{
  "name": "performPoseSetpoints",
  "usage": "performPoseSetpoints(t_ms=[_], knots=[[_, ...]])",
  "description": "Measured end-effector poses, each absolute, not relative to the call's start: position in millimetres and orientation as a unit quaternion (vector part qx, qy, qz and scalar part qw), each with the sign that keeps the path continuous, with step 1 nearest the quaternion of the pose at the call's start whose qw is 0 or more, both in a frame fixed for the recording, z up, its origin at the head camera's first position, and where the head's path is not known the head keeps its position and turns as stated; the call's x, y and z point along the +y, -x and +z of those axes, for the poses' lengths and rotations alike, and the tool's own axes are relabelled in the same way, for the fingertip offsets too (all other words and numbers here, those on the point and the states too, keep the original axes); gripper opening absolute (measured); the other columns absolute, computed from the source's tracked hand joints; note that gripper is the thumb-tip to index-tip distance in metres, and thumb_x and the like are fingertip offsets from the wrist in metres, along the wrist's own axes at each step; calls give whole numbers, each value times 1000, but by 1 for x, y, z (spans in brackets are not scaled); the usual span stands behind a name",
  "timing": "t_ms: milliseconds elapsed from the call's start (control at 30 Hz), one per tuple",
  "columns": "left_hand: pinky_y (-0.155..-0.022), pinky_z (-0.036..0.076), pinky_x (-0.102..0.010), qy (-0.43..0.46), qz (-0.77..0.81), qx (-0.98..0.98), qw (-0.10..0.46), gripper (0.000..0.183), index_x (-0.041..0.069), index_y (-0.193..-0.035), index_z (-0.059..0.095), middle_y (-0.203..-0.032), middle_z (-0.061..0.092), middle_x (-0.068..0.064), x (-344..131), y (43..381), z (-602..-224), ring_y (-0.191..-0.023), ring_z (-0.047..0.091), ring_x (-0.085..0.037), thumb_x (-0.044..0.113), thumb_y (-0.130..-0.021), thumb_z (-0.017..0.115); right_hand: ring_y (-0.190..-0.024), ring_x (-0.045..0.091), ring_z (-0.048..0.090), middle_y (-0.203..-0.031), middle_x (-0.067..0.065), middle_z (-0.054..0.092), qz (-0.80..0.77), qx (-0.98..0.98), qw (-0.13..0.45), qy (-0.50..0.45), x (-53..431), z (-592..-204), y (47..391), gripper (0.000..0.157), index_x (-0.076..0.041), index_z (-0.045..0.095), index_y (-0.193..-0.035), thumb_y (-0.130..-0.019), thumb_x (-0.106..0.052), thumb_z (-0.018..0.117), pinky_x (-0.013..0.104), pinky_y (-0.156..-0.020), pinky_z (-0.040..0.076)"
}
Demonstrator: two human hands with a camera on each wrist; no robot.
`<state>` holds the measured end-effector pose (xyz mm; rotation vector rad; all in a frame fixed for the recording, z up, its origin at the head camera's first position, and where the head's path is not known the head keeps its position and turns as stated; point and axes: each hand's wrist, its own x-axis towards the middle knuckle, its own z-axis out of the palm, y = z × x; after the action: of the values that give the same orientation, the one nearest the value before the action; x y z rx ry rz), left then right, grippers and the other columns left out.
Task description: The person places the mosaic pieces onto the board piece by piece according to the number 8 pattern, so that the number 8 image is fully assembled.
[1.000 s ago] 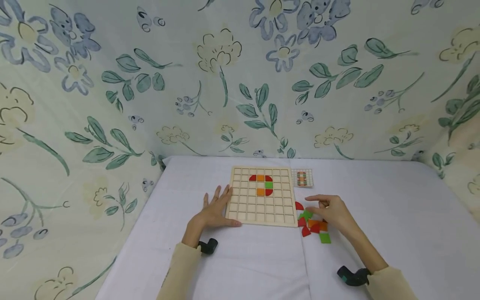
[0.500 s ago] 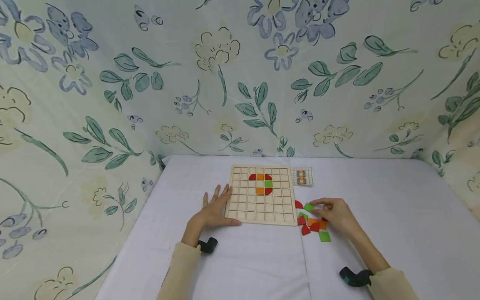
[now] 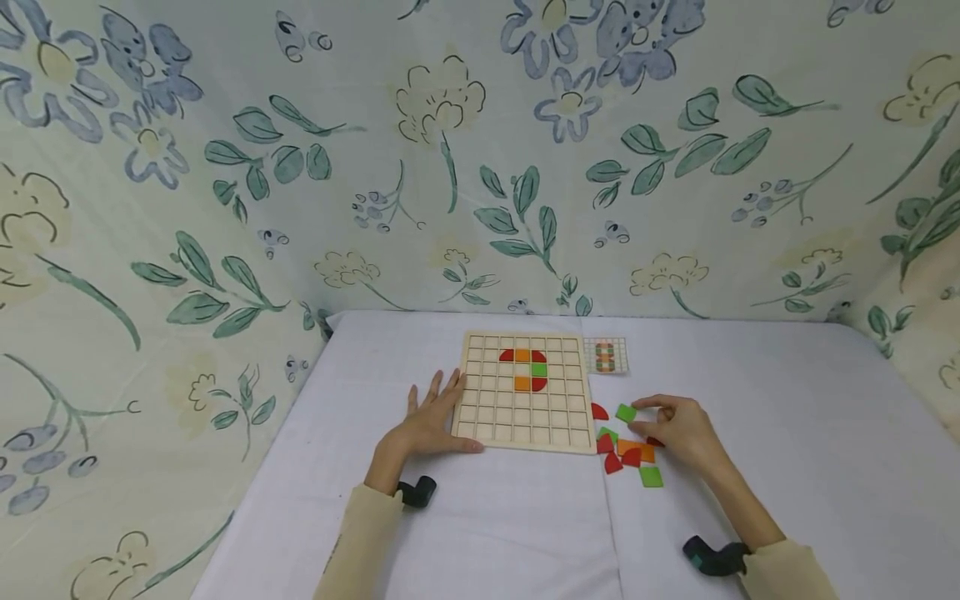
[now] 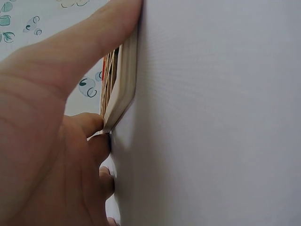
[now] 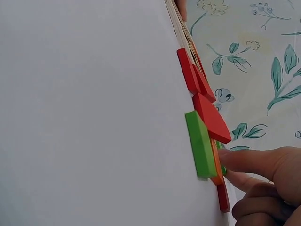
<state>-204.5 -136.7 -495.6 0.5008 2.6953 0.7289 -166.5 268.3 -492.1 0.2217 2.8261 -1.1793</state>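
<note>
Since the earlier head frames, the right hand [image 3: 678,429] has drawn a green square tile [image 3: 626,412] clear of the loose pile and carried it slightly farther from the person; the left hand [image 3: 429,421] has not shifted. In the head view, the right hand pinches the green tile between thumb and forefinger, just right of the wooden grid board [image 3: 523,392] and near a red quarter-round piece [image 3: 597,412]. The remaining pile of tiles [image 3: 628,457], red, orange and green, lies on the white tablecloth [image 3: 480,533] below that hand, close to the board's right edge. The left hand lies flat with fingers spread, its thumb along the board's near edge and fingers against the left edge. The board carries a small red, orange and green pattern [image 3: 527,369] in its upper rows. A small pattern card [image 3: 605,356] lies beside the board's far right corner. In the left wrist view, the thumb [image 4: 89,42] presses along the board edge [image 4: 123,82], the other fingers extended against the cloth. In the right wrist view, a fingertip [image 5: 249,162] touches the stacked tiles behind a green tile [image 5: 200,143]; red pieces [image 5: 207,110] lie toward the board, and the pinched tile cannot be made out here.
</note>
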Motion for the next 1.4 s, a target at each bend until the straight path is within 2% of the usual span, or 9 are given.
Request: performPoseSetpoints(t_ms=[167, 433, 700, 933, 1167, 1400], knots=[[-126, -15, -67, -172, 253, 939, 155, 126, 17, -168, 9, -177, -1, -1, -136, 204, -496, -163, -13, -31, 63, -77, 83, -57, 17, 43, -61, 0, 41, -389, 918, 33, -72, 268, -492, 166, 37, 2, 72, -122, -90, -17, 80, 24, -48, 33], [-126, -15, -67, -175, 255, 939, 152, 126, 17, -168, 8, -177, -2, -1, -137, 204, -496, -163, -13, -31, 63, -78, 83, -52, 16, 40, -61, -1, 36, -403, 913, 34, -58, 256, -481, 176, 37, -2, 71, -127, -95, -20, 76, 24, -46, 33], [-126, -15, -67, -175, 257, 938, 153, 126, 17, -168, 8, -177, -2, -1, -136, 205, -496, -163, -14, -31, 63, -78, 83, -53, 15, 33, -60, -1, 34, -441, 896, 48, -22, 214, -473, 202, 35, -6, 73, -125, -93, -19, 78, 23, -45, 28], [-126, -15, -67, -170, 259, 938, 156, 126, 17, -168, 8, -177, -2, -1, -137, 204, -496, -163, -14, -31, 62, -78, 83, -51, 12, 29, -58, -3, 33, -456, 889, 45, 19, 173, -477, 227, 32, -4, 76, -118, -90, -17, 81, 22, -45, 24], [-125, -16, -67, -169, 263, 937, 157, 125, 17, -168, 8, -176, -2, -2, -139, 205, -497, -163, -14, -31, 62, -79, 83, -50, 10, 31, -57, -4, 36, -474, 878, 51, 48, 139, -482, 251, 29, -2, 76, -116, -91, -16, 80, 22, -46, 25], [-125, -16, -67, -179, 259, 936, 157, 124, 17, -168, 8, -176, -2, -3, -137, 205, -496, -163, -15, -32, 63, -79, 82, -50, 10, 32, -58, -5, 39, -480, 875, 43, 38, 128, -490, 262, 28, -1, 76, -114, -90, -15, 81, 21, -47, 26]])
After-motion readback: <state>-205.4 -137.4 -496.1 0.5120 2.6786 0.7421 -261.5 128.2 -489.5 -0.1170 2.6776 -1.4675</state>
